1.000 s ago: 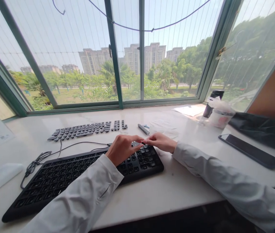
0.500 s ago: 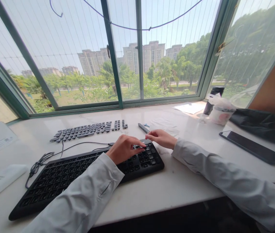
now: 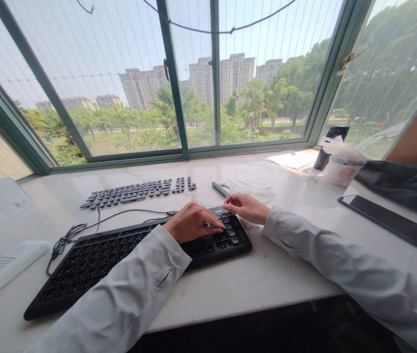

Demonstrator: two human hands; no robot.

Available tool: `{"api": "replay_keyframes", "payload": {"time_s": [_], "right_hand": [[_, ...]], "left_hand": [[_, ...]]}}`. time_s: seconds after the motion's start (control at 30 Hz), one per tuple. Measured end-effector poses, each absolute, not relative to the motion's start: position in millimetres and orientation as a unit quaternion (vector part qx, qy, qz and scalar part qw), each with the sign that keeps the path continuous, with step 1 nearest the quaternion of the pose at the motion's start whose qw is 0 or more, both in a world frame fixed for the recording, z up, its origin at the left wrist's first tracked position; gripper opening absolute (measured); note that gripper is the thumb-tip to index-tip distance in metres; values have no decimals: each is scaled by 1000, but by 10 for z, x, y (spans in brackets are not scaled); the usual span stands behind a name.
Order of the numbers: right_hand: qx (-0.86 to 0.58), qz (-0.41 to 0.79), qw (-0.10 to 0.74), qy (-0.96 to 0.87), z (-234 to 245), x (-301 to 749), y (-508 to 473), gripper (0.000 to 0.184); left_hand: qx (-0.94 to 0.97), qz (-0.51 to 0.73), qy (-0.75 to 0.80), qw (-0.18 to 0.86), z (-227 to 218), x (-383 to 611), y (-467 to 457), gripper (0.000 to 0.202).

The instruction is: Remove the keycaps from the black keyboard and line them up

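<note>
A black keyboard (image 3: 109, 255) lies at a slant on the counter. Most of its key positions show bare sockets, while several keycaps sit on the number pad (image 3: 234, 233). Over the number pad, my left hand (image 3: 193, 223) is closed with thumb and index finger brought together; whether anything is between them is hidden. My right hand (image 3: 247, 208) hovers at the keyboard's top right corner, its fingertips pinched, and what they hold is too small to make out. Loose black keycaps (image 3: 131, 191) are laid out in keyboard order behind the keyboard.
A dark pen-like tool (image 3: 219, 189) lies beyond my right hand. To the right are a phone (image 3: 388, 220), a bagged cup (image 3: 343, 169) and a black bottle (image 3: 329, 147). The keyboard's cable (image 3: 66, 238) is bundled at left, near a white box (image 3: 0, 203). Windows stand behind.
My left thumb and index finger have come closer together over the number pad. My right hand's fingertips have curled into a pinch. The view has shifted slightly.
</note>
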State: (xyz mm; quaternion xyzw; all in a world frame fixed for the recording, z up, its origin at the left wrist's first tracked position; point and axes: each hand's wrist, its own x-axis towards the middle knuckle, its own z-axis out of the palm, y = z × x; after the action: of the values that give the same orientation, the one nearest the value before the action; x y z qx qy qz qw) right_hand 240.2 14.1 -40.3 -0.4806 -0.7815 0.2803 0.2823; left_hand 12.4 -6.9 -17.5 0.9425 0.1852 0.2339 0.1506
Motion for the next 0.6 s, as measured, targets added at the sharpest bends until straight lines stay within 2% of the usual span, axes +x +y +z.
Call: {"api": "replay_keyframes", "payload": {"time_s": [0.17, 0.47, 0.6], "right_hand": [[-458, 269, 274, -802, -382, 2396, 94, 38], [-300, 224, 204, -904, -168, 2503, -26, 32], [-273, 168, 219, -922, -208, 2499, -10, 29]], "left_hand": [[948, 227, 185, 128, -200, 107, -35, 16], [968, 180, 175, -16, -153, 48, -40, 19], [969, 187, 149, -56, -156, 51, -45, 19]]}}
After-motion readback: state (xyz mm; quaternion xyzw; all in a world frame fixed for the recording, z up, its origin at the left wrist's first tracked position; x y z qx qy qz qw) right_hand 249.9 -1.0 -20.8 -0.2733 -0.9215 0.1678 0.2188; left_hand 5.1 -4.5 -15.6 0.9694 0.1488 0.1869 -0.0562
